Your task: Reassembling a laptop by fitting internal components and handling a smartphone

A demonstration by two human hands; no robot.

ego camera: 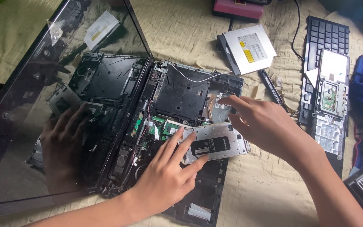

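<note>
A dismantled black laptop base [181,94] lies open on beige cloth, its circuit board and wires exposed. A silver hard drive [221,145] with a black label rests tilted over the base's right side. My left hand [167,176] grips the drive's left end, fingers on top and thumb at its near edge. My right hand [265,126] covers the drive's right end, fingertips reaching into the bay behind it. The glossy laptop screen [30,126] stands open at the left and reflects my hand.
A silver optical drive [248,50] lies at the back. The removed keyboard and palm rest panel [326,84] lies at the right, with a black strip [269,84] beside it. A pink box [236,8] and a black cable [295,29] sit at the top edge.
</note>
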